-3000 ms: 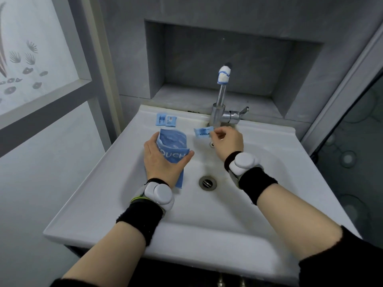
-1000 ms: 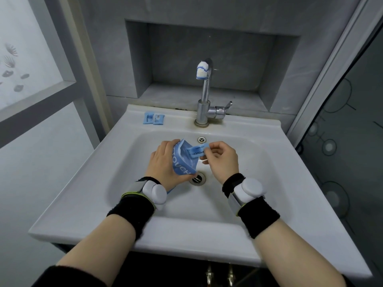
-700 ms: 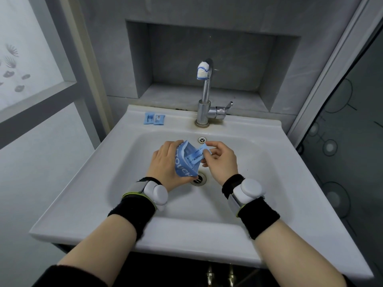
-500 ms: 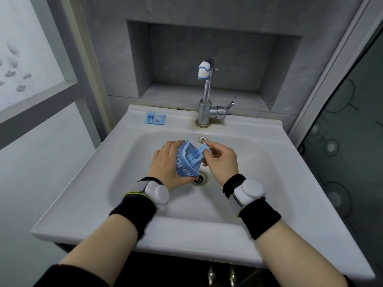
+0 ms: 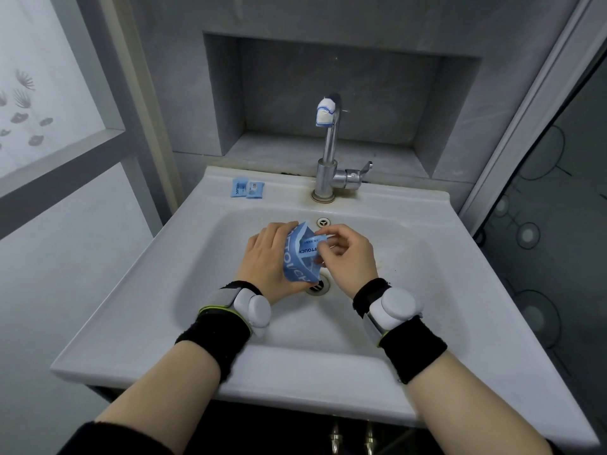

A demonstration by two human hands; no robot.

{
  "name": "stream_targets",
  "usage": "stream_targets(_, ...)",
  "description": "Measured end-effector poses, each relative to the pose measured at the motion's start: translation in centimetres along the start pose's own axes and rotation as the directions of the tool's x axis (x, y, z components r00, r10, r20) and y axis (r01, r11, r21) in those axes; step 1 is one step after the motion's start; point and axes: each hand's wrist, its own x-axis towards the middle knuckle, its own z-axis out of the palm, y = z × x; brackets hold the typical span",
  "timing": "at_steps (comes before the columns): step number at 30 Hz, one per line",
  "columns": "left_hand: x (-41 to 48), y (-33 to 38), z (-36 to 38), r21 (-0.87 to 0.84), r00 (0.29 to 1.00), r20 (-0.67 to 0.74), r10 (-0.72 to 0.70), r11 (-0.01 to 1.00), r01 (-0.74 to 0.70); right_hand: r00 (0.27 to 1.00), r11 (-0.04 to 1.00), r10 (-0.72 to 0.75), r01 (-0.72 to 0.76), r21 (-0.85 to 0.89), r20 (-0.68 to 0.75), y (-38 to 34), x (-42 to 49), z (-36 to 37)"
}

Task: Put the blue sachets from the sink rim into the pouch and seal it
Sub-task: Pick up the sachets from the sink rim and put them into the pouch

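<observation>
Holding a blue sachet (image 5: 310, 247) at the open pouch (image 5: 296, 266).
Gripping pouch with left hand (image 5: 266, 261), pinching sachet with right hand (image 5: 348, 254).

Bare forearms, matching wrist gear
Behind the left hand (image 5: 266, 257) and the right hand (image 5: 348, 254), each wrist wears a smooth white rounded puck (image 5: 253, 307) on a grey strap (image 5: 216, 295) edged yellow-green, then a wide black towelling wristband (image 5: 213, 339). A dark sleeve (image 5: 78, 438) begins near the left elbow.
</observation>
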Motion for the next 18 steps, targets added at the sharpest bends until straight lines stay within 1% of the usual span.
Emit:
stream_targets(9, 0.06, -0.23, 0.17, 0.035, 0.999, 0.032, -0.009, 0.999, 0.008, 0.999, 1.0, 0.01, -0.01, -0.009, 0.037, -0.46, -0.38, 0.11)
stream_targets(18, 0.06, -0.43, 0.34, 0.026, 1.0, 0.014, 0.002, 1.0, -0.002, 0.993, 0.999, 0.044, -0.043, -0.009, 0.107, -0.85, -0.69, 0.1)
